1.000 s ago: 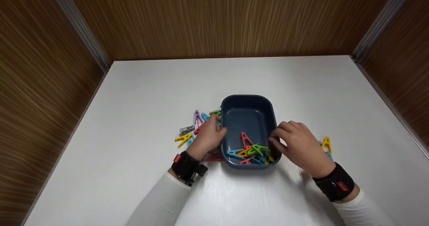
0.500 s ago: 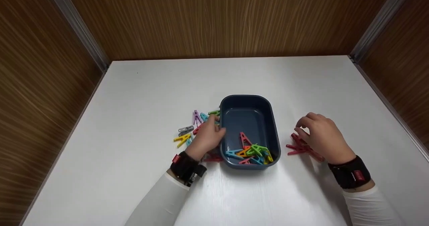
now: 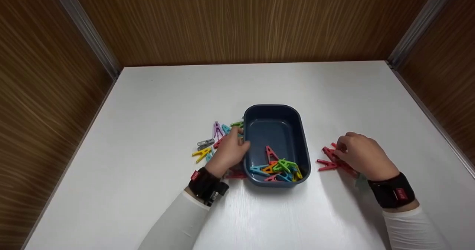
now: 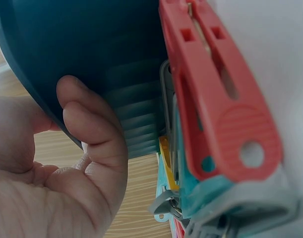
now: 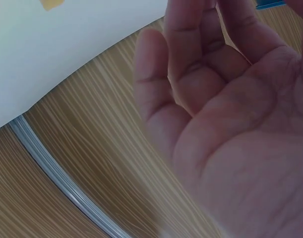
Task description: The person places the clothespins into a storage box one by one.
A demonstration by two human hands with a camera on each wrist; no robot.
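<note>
On the white table [image 3: 156, 105], at the middle of the head view, sits a dark blue tray [image 3: 276, 112] with mixed coloured clips [image 3: 279, 167] heaped at its near end. Left hand [image 3: 229, 151] curls its fingers over the tray's left rim, loose clips [image 3: 212, 140] beside it. Right of the tray, the right hand [image 3: 365, 156] pinches red clips [image 3: 329, 160] lying on the table.

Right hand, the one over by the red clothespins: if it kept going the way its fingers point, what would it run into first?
Probably the red clothespins: the right hand points left at them, fingertips at or just above them. Beyond lies the blue tub. Contact is unclear.
</note>
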